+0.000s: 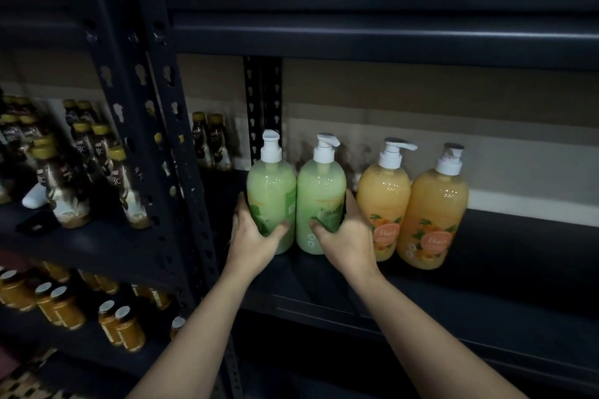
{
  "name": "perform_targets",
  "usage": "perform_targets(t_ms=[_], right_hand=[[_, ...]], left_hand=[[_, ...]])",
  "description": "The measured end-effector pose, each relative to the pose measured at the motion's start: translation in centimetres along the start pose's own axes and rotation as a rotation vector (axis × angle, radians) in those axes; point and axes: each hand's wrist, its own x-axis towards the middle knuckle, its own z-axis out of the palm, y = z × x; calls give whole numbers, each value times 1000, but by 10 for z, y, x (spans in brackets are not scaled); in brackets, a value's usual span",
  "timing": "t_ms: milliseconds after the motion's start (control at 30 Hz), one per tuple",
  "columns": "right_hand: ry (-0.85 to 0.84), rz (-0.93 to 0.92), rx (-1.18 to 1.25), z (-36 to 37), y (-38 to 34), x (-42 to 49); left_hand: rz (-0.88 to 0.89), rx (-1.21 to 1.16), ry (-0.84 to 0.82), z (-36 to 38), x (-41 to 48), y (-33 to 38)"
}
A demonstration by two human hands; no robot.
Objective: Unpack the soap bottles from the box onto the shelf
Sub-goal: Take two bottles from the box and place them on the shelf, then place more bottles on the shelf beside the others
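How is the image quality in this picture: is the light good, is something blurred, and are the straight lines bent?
Head view: dim light, the dark shelf nearly black; small glare spots on the orange bottles; the green bottles and both hands are fairly sharp; the brown bottles at left are smeared; the wide lens bends the shelf posts.

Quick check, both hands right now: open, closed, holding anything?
Left hand: closed around the left green soap bottle.
Right hand: closed around the right green soap bottle.
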Motion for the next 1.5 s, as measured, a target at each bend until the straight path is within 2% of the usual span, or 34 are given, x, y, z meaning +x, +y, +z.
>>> perform_targets(t_ms=[100, 200, 267, 367, 533, 633, 833, 933, 1033, 1167, 1333, 1500], right_hand=[[5, 64, -104, -21, -4, -6], [108, -34, -96, -40, -3, -14], [127, -93, -67, -55, 1, -21], [136, -156, -47, -90, 13, -36], [208, -128, -92, -160, 51, -71], [277, -57, -157, -222, 92, -109], [429, 200, -323, -356, 193, -228], [522, 410, -374, -427, 254, -317], [572, 600, -357, -466, 299, -390], [623, 864, -331, -496, 350, -495], [633, 1198, -281, -487, 412, -609], [632, 1393, -148, -451, 501, -690]], left_hand=[[23, 23, 193, -2, -17, 21], [142, 17, 380, 1, -38, 41], [250, -10, 401, 8, -49, 54], [445, -78, 310, 31, -65, 81], [703, -217, 47, 90, -105, 134], [824, -292, -176, 145, -152, 167], [890, -216, -729, 266, -284, 207], [902, -139, -1029, 333, -384, 222], [864, -102, -1269, 376, -459, 222], [844, 35, -1541, 438, -569, 215], [819, 235, -1772, 500, -681, 173], [609, 449, -1900, 570, -761, 92]])
